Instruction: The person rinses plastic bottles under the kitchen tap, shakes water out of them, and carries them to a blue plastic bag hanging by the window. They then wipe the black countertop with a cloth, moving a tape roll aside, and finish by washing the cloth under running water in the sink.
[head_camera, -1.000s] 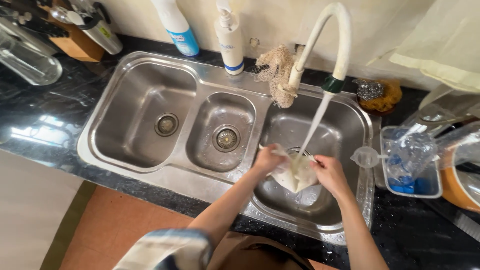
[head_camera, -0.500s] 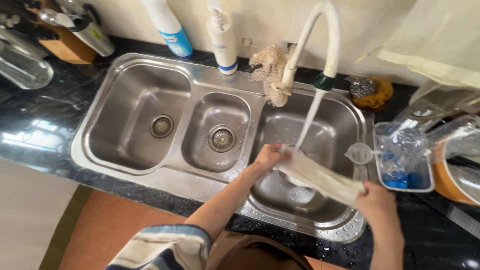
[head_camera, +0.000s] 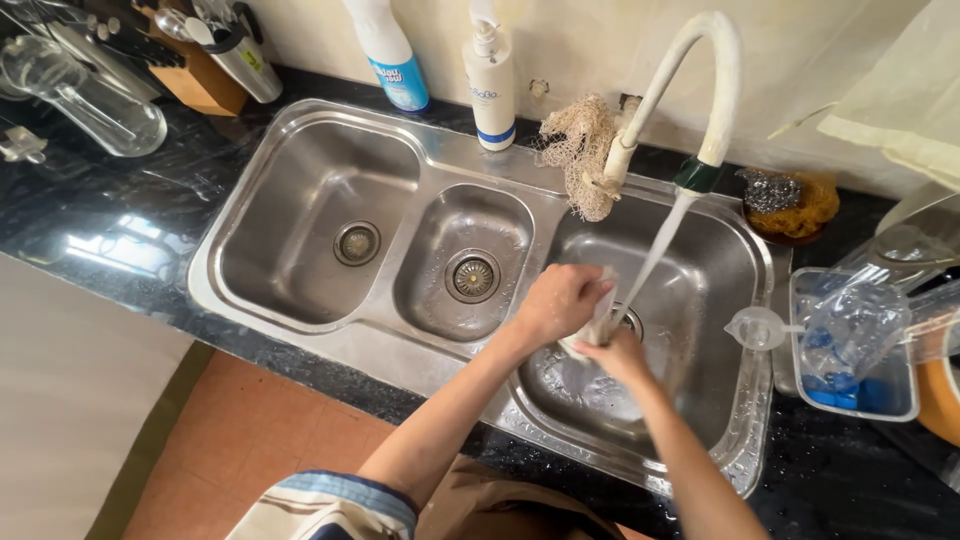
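Note:
Both hands are over the right basin of a steel three-basin sink (head_camera: 300, 160). My left hand (head_camera: 560, 300) is closed around the top of a bunched white cloth (head_camera: 602, 318). Just below it, my right hand (head_camera: 615, 358) grips the lower end of the same cloth. Water runs from the white gooseneck tap (head_camera: 700, 90) in a slanted stream onto the cloth between the hands. Most of the cloth is hidden inside the two fists.
A beige net scrubber (head_camera: 580, 150) hangs on the tap base. A pump bottle (head_camera: 492, 75) and a spray bottle (head_camera: 388, 50) stand behind the sink. A steel scourer (head_camera: 772, 190) lies at the back right. A clear tray with plastic (head_camera: 850, 340) sits right; a knife block (head_camera: 195, 75) sits left.
The cloth was stretched out wide between the hands half a second ago. Now the hands have come together and the cloth is bunched in both fists under the stream.

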